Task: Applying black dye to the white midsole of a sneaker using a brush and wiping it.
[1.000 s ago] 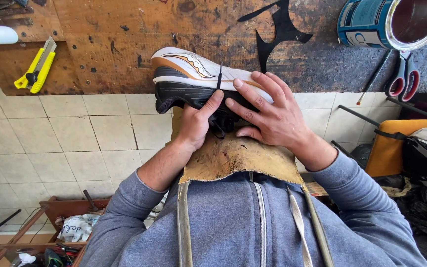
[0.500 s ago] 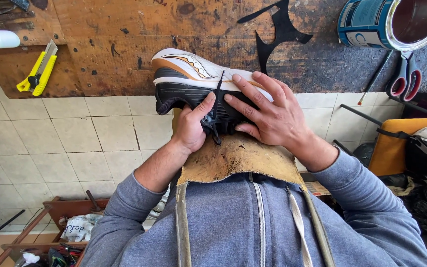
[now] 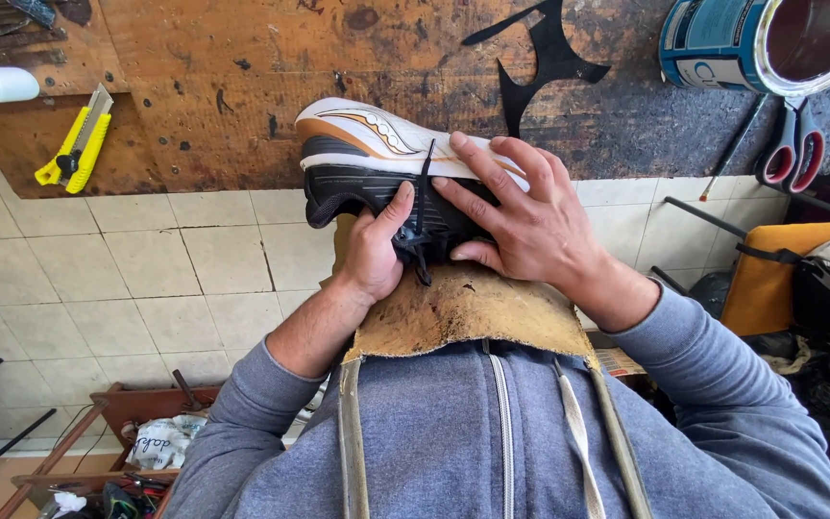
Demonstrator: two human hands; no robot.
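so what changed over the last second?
Barely anything. Left hand and right hand both hold the shoe at the bench edge throughout; the left thumb shifted slightly by the lace. Knife, can, scissors unmoved.

Bright, even daylight, soft shadows, sharp focus throughout, slight wide-angle bending at the edges.

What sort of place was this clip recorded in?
Probably a shoe-repair or cobbler's workshop: both hands hold a sneaker against a leather apron at a stained wooden workbench carrying an open can, scissors and a yellow utility knife.
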